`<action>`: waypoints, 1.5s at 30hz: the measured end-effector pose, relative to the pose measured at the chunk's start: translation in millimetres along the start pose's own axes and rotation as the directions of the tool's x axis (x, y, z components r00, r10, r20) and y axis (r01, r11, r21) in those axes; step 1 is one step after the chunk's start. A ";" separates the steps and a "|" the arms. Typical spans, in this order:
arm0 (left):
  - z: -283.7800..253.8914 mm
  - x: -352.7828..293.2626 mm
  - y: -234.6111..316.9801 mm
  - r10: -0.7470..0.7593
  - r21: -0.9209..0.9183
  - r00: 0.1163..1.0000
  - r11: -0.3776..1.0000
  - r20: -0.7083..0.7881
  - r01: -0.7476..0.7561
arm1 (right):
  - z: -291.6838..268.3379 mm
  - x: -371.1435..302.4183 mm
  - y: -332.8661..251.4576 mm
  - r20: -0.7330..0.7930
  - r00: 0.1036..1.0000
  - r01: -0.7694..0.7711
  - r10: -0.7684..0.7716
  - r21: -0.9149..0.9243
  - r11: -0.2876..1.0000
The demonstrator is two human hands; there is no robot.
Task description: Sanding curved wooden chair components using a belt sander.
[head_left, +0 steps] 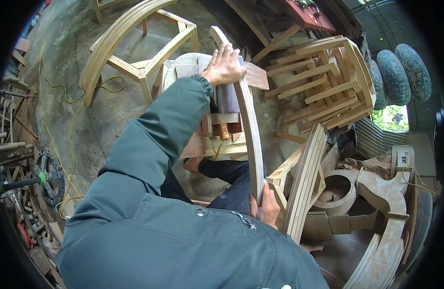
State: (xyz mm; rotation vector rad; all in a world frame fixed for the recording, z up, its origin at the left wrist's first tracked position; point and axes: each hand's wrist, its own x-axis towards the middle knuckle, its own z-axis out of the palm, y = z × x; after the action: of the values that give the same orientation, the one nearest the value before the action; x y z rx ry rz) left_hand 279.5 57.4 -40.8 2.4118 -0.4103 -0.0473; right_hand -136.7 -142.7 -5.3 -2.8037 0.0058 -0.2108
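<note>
A long, curved, pale wooden piece (251,130) runs from the upper middle of the head view down toward my body. Near its far end my left hand (224,67) presses on it, fingers closed over the wood. My right hand (267,206) grips the near end, thumb along the edge. Right beside the wood, under my left hand, is a smooth grey cylinder (227,99) that looks like a sanding drum, partly hidden by that hand. It is mounted on a wooden stand (225,118) with an orange-brown peg (224,132) below.
Curved wooden frames stand at the upper left (117,34) and upper right (345,77). Stacked curved strips (303,188) lean close to my right arm. A large cast machine (394,192) is at the lower right. A yellow cord (70,144) trails across the floor at left.
</note>
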 end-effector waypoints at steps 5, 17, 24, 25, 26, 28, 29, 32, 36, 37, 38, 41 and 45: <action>-5.3 53.4 -34.7 -0.023 0.000 1.000 1.000 -0.013 0.023 | 9.0 46.2 -5.9 -0.036 0.992 0.122 -0.122 -0.003 0.993; 7.6 157.9 -131.3 0.086 0.098 0.995 0.992 -0.051 -0.081 | 33.7 117.0 -11.7 -0.067 0.979 0.191 -0.194 -0.050 0.980; -8.9 174.6 -148.5 0.060 0.064 0.998 0.996 -0.019 -0.059 | 45.0 182.7 -30.0 -0.032 0.979 0.201 -0.203 -0.044 0.979; -9.5 177.0 -150.3 0.057 0.058 0.998 0.997 -0.015 -0.056 | 47.0 192.4 -32.9 -0.050 0.977 0.206 -0.206 -0.017 0.978; -9.5 180.7 -152.5 0.077 0.137 0.997 0.988 0.012 -0.078 | 49.1 201.5 -36.0 -0.039 0.981 0.189 -0.189 -0.005 0.982; -2.9 186.3 -158.6 0.092 0.206 0.995 0.974 0.041 -0.099 | 56.3 220.2 -42.6 -0.041 0.981 0.188 -0.189 -0.017 0.982; 0.3 190.1 -162.6 0.268 0.322 0.964 0.912 0.007 -0.255 | 60.3 229.9 -45.2 -0.032 0.983 0.181 -0.182 -0.016 0.983; 14.7 190.5 -171.0 0.524 0.388 0.835 0.814 -0.168 -0.433 | 73.8 260.3 -50.1 -0.039 0.978 0.202 -0.204 -0.035 0.979; 14.3 181.6 -164.2 0.605 0.537 0.721 0.753 -0.337 -0.381 | 94.3 297.0 -57.1 -0.044 0.977 0.206 -0.210 -0.082 0.975; 8.6 183.2 -156.9 0.603 0.537 0.722 0.755 -0.339 -0.377 | 98.9 307.2 -58.9 -0.054 0.976 0.206 -0.212 -0.091 0.974; -1.8 190.1 -147.2 0.478 0.483 0.873 0.790 -0.101 -0.377 | 102.6 317.9 -60.6 -0.048 0.982 0.177 -0.183 -0.101 0.979; -17.1 184.7 -129.7 0.252 0.400 0.960 0.872 0.124 -0.281 | 109.7 348.6 -64.1 -0.081 0.968 0.232 -0.239 -0.088 0.969; -5.7 162.0 -117.5 -0.159 -0.399 0.954 0.916 -0.253 0.047 | 116.5 381.1 -67.3 -0.101 0.952 0.281 -0.289 -0.085 0.956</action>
State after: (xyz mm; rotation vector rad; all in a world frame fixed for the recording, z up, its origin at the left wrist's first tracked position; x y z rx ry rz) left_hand 467.0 96.0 -99.3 2.0034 -0.1232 0.1534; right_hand 256.0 -52.1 -37.3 -2.8482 -0.3753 -0.4444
